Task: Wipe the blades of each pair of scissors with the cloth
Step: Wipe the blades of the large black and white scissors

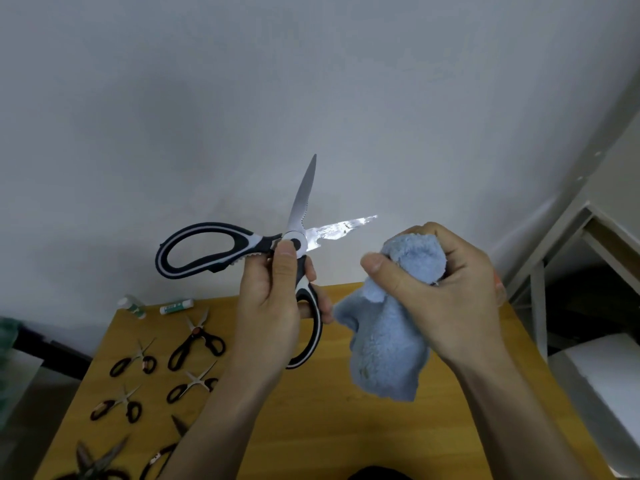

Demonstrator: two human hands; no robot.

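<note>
Head cam: our left hand (273,299) grips the big kitchen scissors (263,251) by one handle, blades spread wide, up above the tabletop (346,427). Our right hand (440,289) is bunched around the blue cloth (388,344), just beside the blades, not touching.

Large black-and-white-handled kitchen scissors (277,244) raised above the table, blades spread wide, one steel blade pointing up, the other gleaming out to the right. Fluffy pale-blue cloth (391,327) bunched and hanging just right of them, apart from the blades. Several small black-handled scissors (195,344) lying scattered on the yellow wooden tabletop (346,427), lower left, most opened.
</note>
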